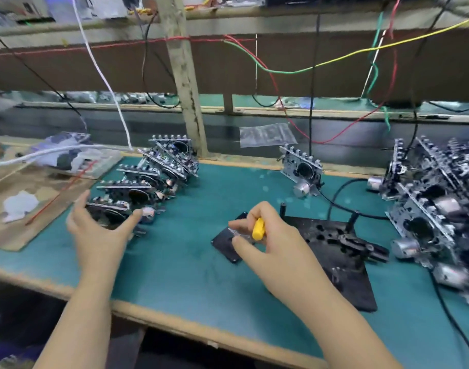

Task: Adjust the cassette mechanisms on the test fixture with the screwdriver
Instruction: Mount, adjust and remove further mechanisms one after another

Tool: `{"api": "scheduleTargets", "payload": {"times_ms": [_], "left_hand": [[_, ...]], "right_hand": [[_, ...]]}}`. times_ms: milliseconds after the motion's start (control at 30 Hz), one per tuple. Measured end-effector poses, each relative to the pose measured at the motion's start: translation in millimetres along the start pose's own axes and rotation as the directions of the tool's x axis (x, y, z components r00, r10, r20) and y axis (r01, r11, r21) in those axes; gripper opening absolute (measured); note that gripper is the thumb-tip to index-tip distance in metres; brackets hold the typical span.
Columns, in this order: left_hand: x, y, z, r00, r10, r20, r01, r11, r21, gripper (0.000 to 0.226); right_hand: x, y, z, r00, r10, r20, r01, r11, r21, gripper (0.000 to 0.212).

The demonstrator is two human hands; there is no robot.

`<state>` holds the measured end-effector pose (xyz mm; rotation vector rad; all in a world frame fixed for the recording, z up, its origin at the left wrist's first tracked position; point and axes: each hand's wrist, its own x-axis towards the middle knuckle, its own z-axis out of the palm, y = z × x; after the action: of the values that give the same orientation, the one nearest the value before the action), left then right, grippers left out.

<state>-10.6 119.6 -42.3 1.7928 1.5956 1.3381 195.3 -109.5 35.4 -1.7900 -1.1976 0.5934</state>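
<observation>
Viewpoint: a head-worn camera looks down on a green workbench (191, 262) in an electronics shop, with loose wires hanging across the top of the frame.

Left hand: the left hand (100, 230), left of centre, has its fingers spread and relaxed, holding nothing. It reaches toward the nearest unit in a row of cassette mechanisms (148, 179) that runs from the hand up toward centre frame. Thumb and fingertips are at that unit's edges; motion blur hides whether they touch.

Right hand: the right hand (265, 235), centre frame, has its fingers curled around a screwdriver (258, 229) with a yellow grip and clear handle. The tip is not visible.

Test fixture: a black test fixture (334, 251) with holes and upright posts lies just right of the right hand and appears to hold no mechanism. A small dark plate (224, 243) sits under that hand.

Other mechanisms: one lone mechanism (302, 169) stands upper centre right; a large pile (438, 209) fills the right edge.

Step in hand: probably fetching the next mechanism for the fixture.

Doing it well: grip the unit by its metal frame edges, not the motor; seat it squarely on the posts; keep the screwdriver clear until it sits flat.
</observation>
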Motion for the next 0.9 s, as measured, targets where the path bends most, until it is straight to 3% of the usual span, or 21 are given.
{"api": "scheduleTargets", "payload": {"times_ms": [100, 167, 233, 300, 367, 400, 467, 533, 600, 667, 733, 800, 900], "left_hand": [[-15, -4, -2, 0.992, 0.026, -0.123, -0.045, 0.987, -0.155, 0.095], [-36, 2, -5, 0.964, 0.203, -0.173, -0.238, 0.947, -0.216, 0.093], [-59, 21, -5, 0.851, 0.498, -0.167, -0.525, 0.818, -0.235, 0.089], [-81, 57, 3, 0.661, 0.739, -0.130, -0.731, 0.595, -0.334, 0.078], [-102, 99, 16, 0.520, 0.843, -0.138, -0.794, 0.418, -0.441, 0.070], [-111, 118, 23, 0.507, 0.851, -0.136, -0.780, 0.386, -0.494, 0.075], [-120, 146, 33, 0.533, 0.842, -0.080, -0.701, 0.386, -0.600, 0.097], [-120, 160, 39, 0.497, 0.866, 0.045, -0.645, 0.404, -0.649, 0.109], [-112, 164, 44, 0.477, 0.843, 0.250, -0.573, 0.514, -0.638, 0.118], [-100, 165, 49, 0.459, 0.748, 0.480, -0.490, 0.663, -0.565, 0.124], [-89, 165, 58, 0.344, 0.654, 0.673, -0.517, 0.731, -0.446, 0.127], [-83, 165, 67, 0.263, 0.576, 0.774, -0.557, 0.745, -0.366, 0.126], [-76, 168, 73, 0.259, 0.462, 0.848, -0.487, 0.821, -0.299, 0.122]], "right_hand": [[-3, -3, -5, 1.000, -0.009, -0.021, 0.009, 1.000, 0.021, 0.028], [-4, -8, -8, 1.000, -0.007, -0.011, 0.008, 0.996, 0.090, 0.029], [-5, -15, -8, 0.998, -0.018, 0.053, 0.010, 0.988, 0.155, 0.034], [-6, -22, -10, 0.992, -0.023, 0.123, 0.003, 0.987, 0.158, 0.051], [-7, -25, -17, 0.989, -0.001, 0.148, -0.015, 0.994, 0.110, 0.064], [-8, -24, -25, 0.991, 0.008, 0.133, -0.020, 0.996, 0.085, 0.065], [-9, -18, -46, 0.998, 0.047, 0.051, -0.050, 0.997, 0.057, 0.064], [-10, -7, -76, 0.996, 0.080, -0.046, -0.080, 0.997, -0.001, 0.065], [-9, 3, -104, 0.994, 0.074, -0.083, -0.090, 0.975, -0.201, 0.064], [-5, 13, -124, 0.997, 0.075, -0.025, -0.078, 0.906, -0.417, 0.064], [1, 24, -132, 0.995, 0.098, 0.033, -0.068, 0.859, -0.507, 0.064], [5, 33, -133, 0.991, 0.113, 0.068, -0.061, 0.852, -0.520, 0.064], [8, 38, -132, 0.985, 0.130, 0.116, -0.052, 0.853, -0.519, 0.063]]}}
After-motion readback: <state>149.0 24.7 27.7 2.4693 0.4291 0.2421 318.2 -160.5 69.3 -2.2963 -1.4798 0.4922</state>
